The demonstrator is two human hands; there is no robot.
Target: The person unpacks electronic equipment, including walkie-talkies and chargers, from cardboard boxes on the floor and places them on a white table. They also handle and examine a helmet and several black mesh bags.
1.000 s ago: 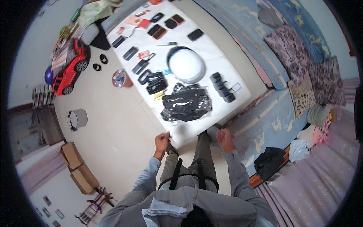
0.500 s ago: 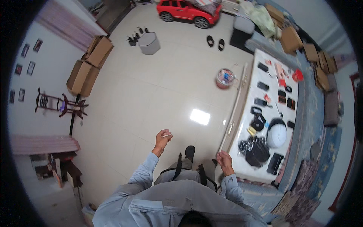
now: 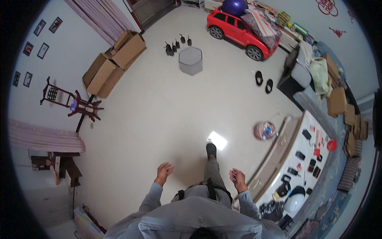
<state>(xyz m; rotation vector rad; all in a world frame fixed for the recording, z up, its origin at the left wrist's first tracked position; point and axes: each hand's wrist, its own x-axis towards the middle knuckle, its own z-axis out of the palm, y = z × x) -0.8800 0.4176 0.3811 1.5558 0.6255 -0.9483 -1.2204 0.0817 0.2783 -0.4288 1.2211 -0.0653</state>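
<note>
Plastic-wrapped black bundle [image 3: 271, 210] lies on the white-topped surface [image 3: 289, 161], about 4 o'clock from your right hand [image 3: 238, 180]; white dome [image 3: 293, 204] sits near it at 2 o'clock; your left hand [image 3: 163, 173] is above the floor [image 3: 131, 119], at 9 o'clock from your right, well apart from the surface; both hands loosely spread, slightly bent.

- left hand [image 3: 164, 173], right hand [image 3: 238, 180]: 2 hands
- shoe [image 3: 211, 151] on foot, near: 1
- picture frames [image 3: 43, 50], left wall: 6
- open cardboard boxes [image 3: 105, 75], far left: 2
- grey hexagonal stool [image 3: 191, 61], far: 1
- small black items [image 3: 182, 38] beside it: at least 5
- red toy car [image 3: 240, 34]: 1
- purple ball [image 3: 234, 7]: 1
- black slippers [image 3: 259, 78], far right: 2
- white-topped table [image 3: 291, 157], right: 1
- white dome [image 3: 293, 204] on it: 1
- red tub [image 3: 331, 145]: 1
</note>
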